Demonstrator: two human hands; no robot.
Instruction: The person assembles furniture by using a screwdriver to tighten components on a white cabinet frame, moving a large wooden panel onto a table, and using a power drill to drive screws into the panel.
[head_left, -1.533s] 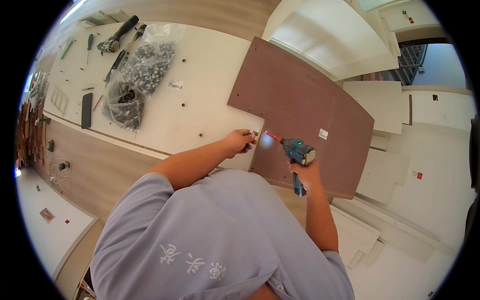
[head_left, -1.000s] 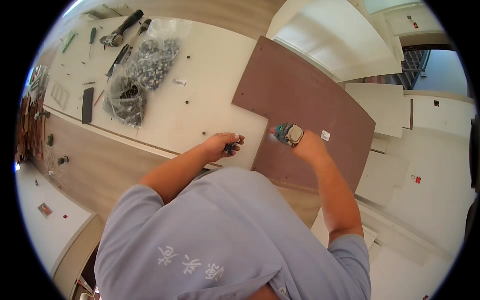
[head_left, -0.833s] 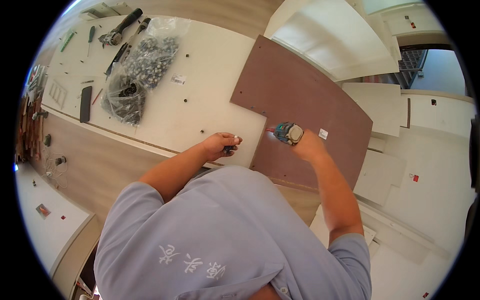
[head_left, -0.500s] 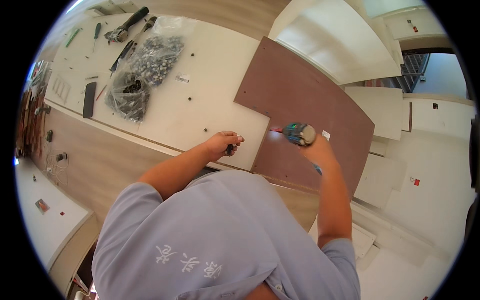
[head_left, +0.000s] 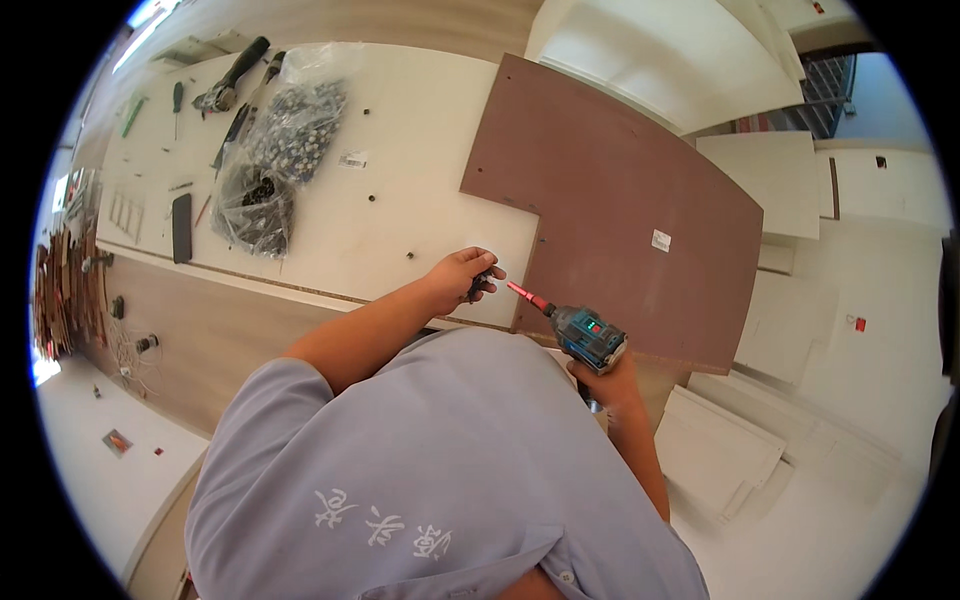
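My right hand [head_left: 610, 384] grips a blue and black cordless driver [head_left: 590, 337] by its handle. Its red bit [head_left: 528, 296] points up and left, with its tip just short of my left hand [head_left: 466, 279]. The left fingers are curled around small dark fittings [head_left: 478, 287], too small to make out exactly. Below both hands lie a white panel [head_left: 430, 130] and, at its right, a reddish-brown board [head_left: 620, 180] with a notched corner. Several small dark fittings [head_left: 372, 198] are set apart on the white panel.
Two clear plastic bags, one of metal-and-dark fittings [head_left: 300, 130] and one of dark pieces [head_left: 255, 218], lie on the panel's left part. Around them are an angle grinder [head_left: 232, 80], a screwdriver [head_left: 178, 100] and a dark bar [head_left: 182, 228]. White panels [head_left: 715, 450] are stacked at the right.
My right hand has drawn the driver back toward my body, and its bit now angles up toward my left hand. My left hand has shifted slightly right and away from me.
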